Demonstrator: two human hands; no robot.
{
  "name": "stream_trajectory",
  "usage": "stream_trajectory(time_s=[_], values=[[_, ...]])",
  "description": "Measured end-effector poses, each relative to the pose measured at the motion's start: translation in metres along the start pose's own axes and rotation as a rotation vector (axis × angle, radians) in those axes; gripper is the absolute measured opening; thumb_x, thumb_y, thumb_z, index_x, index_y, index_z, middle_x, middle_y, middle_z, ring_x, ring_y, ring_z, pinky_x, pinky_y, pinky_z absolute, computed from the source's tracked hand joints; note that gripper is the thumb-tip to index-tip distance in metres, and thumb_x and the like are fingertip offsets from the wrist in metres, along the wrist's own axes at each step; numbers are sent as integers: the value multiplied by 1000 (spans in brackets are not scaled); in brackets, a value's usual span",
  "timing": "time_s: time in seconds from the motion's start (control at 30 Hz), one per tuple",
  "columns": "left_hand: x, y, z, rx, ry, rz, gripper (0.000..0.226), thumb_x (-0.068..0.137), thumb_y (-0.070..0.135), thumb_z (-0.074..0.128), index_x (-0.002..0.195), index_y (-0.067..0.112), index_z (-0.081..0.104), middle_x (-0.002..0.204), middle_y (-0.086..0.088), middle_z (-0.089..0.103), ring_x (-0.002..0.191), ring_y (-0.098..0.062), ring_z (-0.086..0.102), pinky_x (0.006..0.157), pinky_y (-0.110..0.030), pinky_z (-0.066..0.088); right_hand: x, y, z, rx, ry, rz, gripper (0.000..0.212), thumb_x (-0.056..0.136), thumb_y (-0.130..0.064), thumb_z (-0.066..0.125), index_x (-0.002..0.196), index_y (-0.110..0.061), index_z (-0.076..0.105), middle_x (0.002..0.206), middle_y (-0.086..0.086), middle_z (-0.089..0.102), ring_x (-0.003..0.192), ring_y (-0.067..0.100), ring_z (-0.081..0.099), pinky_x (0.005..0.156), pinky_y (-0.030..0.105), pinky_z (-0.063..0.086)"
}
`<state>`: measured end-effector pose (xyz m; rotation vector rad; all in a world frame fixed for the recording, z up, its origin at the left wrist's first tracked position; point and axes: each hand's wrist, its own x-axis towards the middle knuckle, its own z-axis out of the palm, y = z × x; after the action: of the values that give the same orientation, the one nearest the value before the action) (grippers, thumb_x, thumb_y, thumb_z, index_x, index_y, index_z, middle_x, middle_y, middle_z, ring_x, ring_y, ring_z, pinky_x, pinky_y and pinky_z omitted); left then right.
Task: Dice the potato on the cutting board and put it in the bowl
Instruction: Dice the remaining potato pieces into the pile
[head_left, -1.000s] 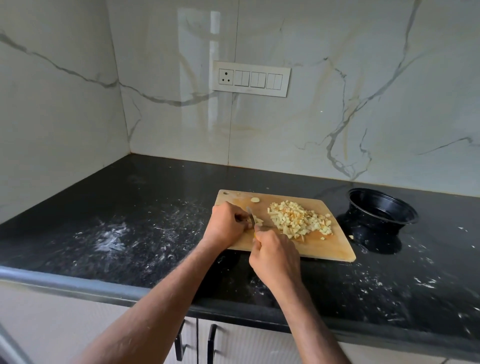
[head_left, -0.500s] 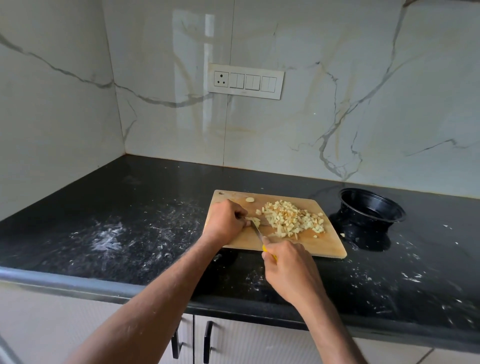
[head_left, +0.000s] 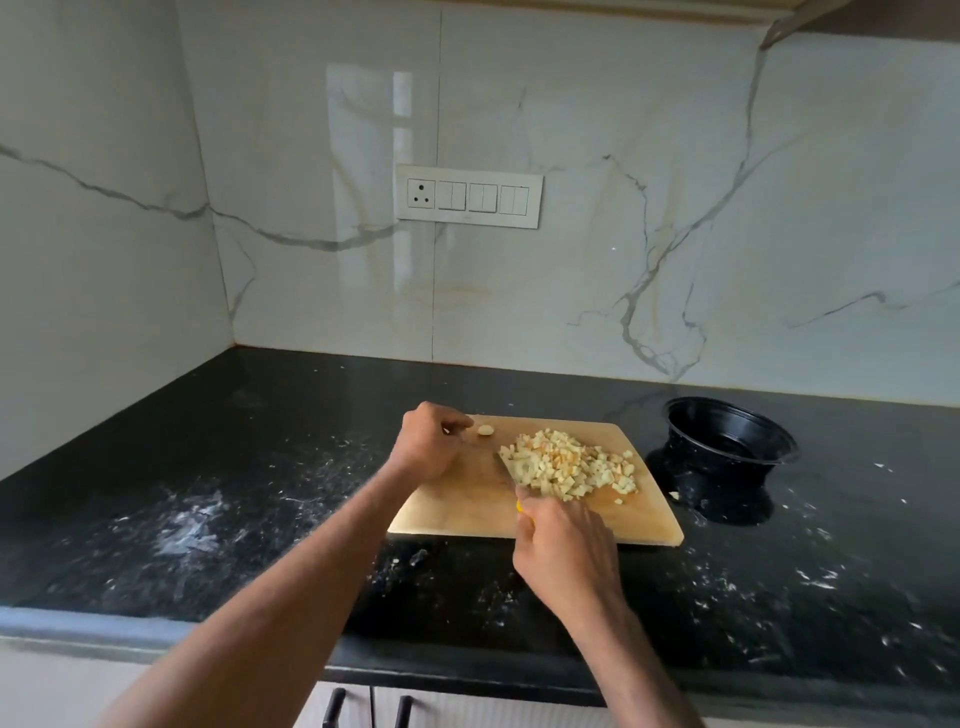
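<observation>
1. A person stands at a black countertop (head_left: 218, 467) streaked with white powder, with a wooden cutting board (head_left: 467, 509) at the centre of the view.
2. A heap of diced potato (head_left: 569, 464) lies on the board's half toward 2 o'clock; one lone slice (head_left: 485, 429) sits near the board's 11 o'clock corner.
3. The right hand (head_left: 566, 556), at the board's 6 o'clock edge, grips a yellow-handled knife (head_left: 506, 470), its blade lying against the heap's 9 o'clock side.
4. The left hand (head_left: 428, 441) hovers at the board's 10 o'clock corner, fingers curled, just beside the lone slice; whether it pinches anything cannot be told.
5. A black bowl (head_left: 732, 441) stands on the counter at 3 o'clock from the board, apart from it, tilted toward the camera.
6. A white switch plate (head_left: 469, 196) is set in the marble wall at 12 o'clock.
</observation>
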<state>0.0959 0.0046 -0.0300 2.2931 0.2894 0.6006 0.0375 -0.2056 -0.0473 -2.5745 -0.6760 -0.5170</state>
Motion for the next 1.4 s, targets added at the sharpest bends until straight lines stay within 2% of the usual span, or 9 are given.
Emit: stream_trajectory(time_s=[0.2, 0.27, 0.5, 0.67, 0.83, 0.97, 1.13, 1.3, 1.4], values=[[37, 12, 20, 266, -219, 82, 30, 100, 20, 59, 128, 20, 70, 131, -1, 68, 118, -21, 63, 100, -32, 50, 4, 8, 9, -10, 16, 19, 38, 99, -33, 56, 137, -31, 58, 94, -14, 70, 69, 1, 51, 57, 11, 39], [44, 12, 26, 319, -253, 103, 28, 99, 17, 61, 125, 18, 71, 128, -2, 69, 115, -21, 64, 98, -32, 50, 4, 9, 11, 2, 1, 12, 41, 100, -32, 56, 141, -30, 54, 95, -13, 70, 73, 2, 56, 61, 14, 48], [42, 1, 20, 324, -223, 90, 18, 96, 15, 66, 112, 16, 74, 115, -2, 71, 99, -17, 64, 89, -30, 55, 4, 8, 11, -19, 39, 14, 41, 98, -32, 56, 138, -28, 58, 92, -10, 70, 75, 6, 60, 64, 21, 52], [10, -1, 5, 236, -208, 156, 22, 94, 7, 67, 113, 16, 72, 108, 4, 67, 98, -11, 62, 82, -14, 51, 1, 6, 9, -27, 60, 15, 38, 98, -31, 55, 136, -29, 60, 91, -11, 72, 74, 5, 62, 64, 19, 51], [-27, 1, -11, 158, -169, 282, 15, 84, 5, 79, 94, 16, 82, 83, 16, 65, 76, 4, 61, 69, -4, 45, 0, 5, 9, -32, 63, 10, 38, 99, -30, 53, 137, -27, 61, 91, -10, 73, 75, 7, 64, 64, 21, 55], [-48, -1, -14, 201, -238, 414, 10, 85, 17, 81, 95, 15, 83, 87, 3, 69, 79, -5, 59, 73, -4, 38, 2, 5, 10, -8, 66, 2, 39, 101, -31, 51, 139, -26, 58, 94, -11, 74, 76, 6, 66, 67, 19, 57], [-57, 2, -11, 132, -26, 199, 6, 78, 24, 87, 80, 22, 81, 74, 15, 68, 71, 0, 60, 67, -9, 42, 3, -4, 11, 37, 45, -43, 30, 105, -32, 47, 122, -23, 70, 82, -12, 73, 61, 3, 62, 56, 11, 51], [-54, 9, -8, 112, -46, 75, 9, 74, 22, 89, 73, 26, 80, 65, 21, 63, 67, 7, 59, 62, -1, 40, 3, -3, 12, 50, 52, -81, 30, 105, -34, 45, 116, -24, 71, 79, -11, 71, 53, 4, 52, 43, 7, 31], [-51, 10, -6, 118, -45, 46, 8, 75, 19, 87, 76, 24, 81, 66, 21, 62, 68, 3, 59, 60, 0, 39, 3, -2, 13, 47, 28, -72, 30, 104, -36, 45, 109, -22, 72, 83, -10, 72, 57, 5, 58, 49, 10, 44]])
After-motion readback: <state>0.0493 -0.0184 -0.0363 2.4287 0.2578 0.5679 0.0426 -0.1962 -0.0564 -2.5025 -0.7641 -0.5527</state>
